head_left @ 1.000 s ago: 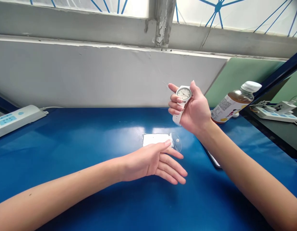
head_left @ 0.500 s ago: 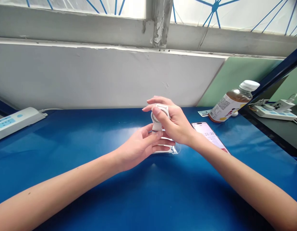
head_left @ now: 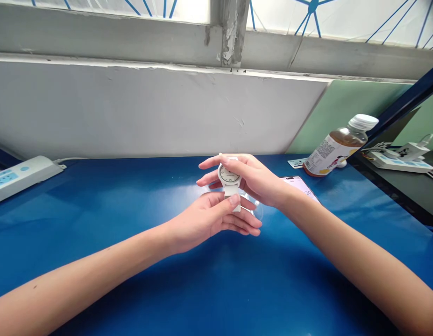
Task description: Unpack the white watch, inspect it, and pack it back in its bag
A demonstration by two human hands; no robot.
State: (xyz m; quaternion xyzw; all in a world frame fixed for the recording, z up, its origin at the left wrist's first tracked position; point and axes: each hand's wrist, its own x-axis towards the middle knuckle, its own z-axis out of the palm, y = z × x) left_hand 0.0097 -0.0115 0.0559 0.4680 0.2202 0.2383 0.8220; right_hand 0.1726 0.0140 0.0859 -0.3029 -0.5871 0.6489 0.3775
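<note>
A white wristwatch (head_left: 229, 173) with a round, pale dial is held up between both hands above the blue table (head_left: 132, 196). My left hand (head_left: 212, 212) pinches the lower strap, thumb in front and fingers behind. My right hand (head_left: 249, 175) grips the watch at its upper part, the thumb by the top of the dial and the fingers reaching behind it to the left. Behind my left fingers a clear plastic piece (head_left: 259, 211) shows in part; most of it is hidden.
On the right lie a phone (head_left: 300, 185) partly covered by my right arm, a card (head_left: 296, 163) and a tilted drink bottle (head_left: 333, 151) with a white cap. A power strip (head_left: 23, 175) sits at the left; another power strip (head_left: 400, 162) is at far right.
The watch has come lower and its dial now shows more fully. My right hand has moved slightly down, and my left fingers have shifted lower, covering more of the clear plastic piece.
</note>
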